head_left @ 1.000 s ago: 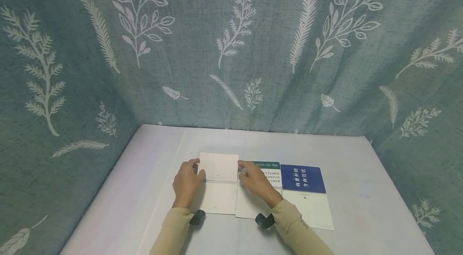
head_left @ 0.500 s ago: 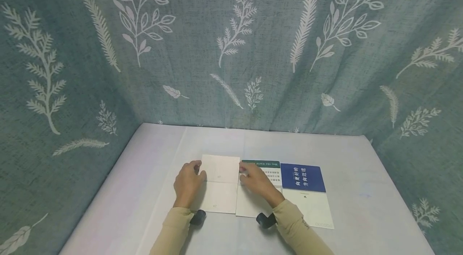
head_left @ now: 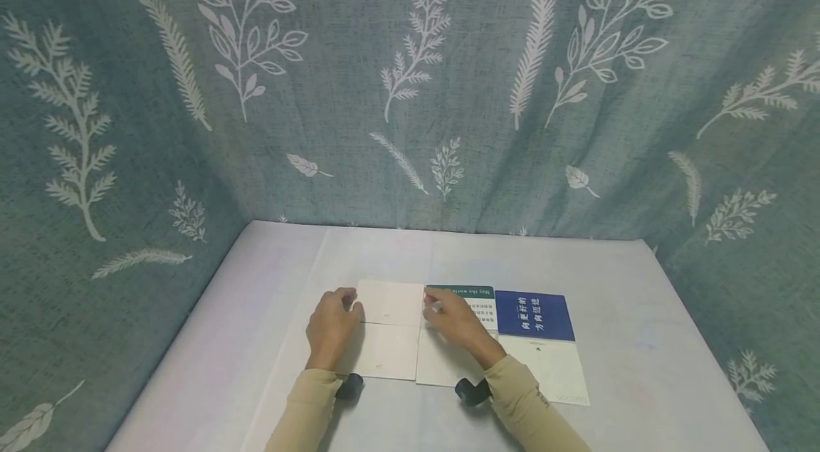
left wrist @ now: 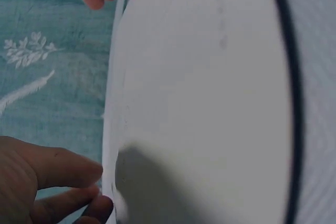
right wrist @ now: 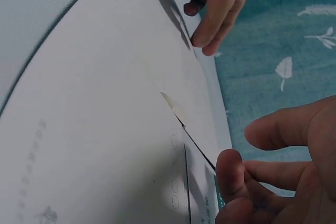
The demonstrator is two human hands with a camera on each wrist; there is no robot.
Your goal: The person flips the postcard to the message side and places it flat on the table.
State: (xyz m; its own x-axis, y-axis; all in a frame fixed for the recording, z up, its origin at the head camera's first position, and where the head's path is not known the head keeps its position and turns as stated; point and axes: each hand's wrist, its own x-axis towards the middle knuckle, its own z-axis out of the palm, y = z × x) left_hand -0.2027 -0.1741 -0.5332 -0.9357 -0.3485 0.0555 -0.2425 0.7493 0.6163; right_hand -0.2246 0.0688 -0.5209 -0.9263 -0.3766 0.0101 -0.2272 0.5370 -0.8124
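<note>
Far white card: [head_left: 392, 302] lies flat to the left of the blue card, beyond the green-topped card, with a hand at each side; a small faint mark shows near its near edge.
Left hand: [head_left: 332, 327] well to the left of the blue card, at the left edge of the far white card; thumb and fingers bend loosely, slightly parted, gripping nothing between them; whether the tips press the edge I cannot tell.
Right hand: [head_left: 456, 322] just left of the blue card, partly over the green-topped card; thumb and forefinger stand apart with a bare gap, tips at or just beside the far white card's right edge.
Blue card: [head_left: 535, 315] flat on the counter, white characters running sideways across it.
Green-topped card: [head_left: 485, 308] directly left of the blue card, with rows of print under its green band.
Cream card: [head_left: 544, 368] along the blue card's near edge, a small dark mark near its top.
Near middle card: [head_left: 444, 361] nearer the person than the blue card and to its left, partly under the right hand.
Near white card: [head_left: 387, 352] farther left of the blue card, in the nearer row.
Counter: [head_left: 640, 338] white-covered, under and around the blue card.
Curtain: [head_left: 359, 174] beyond the blue card, teal with white leaf sprays.
</note>
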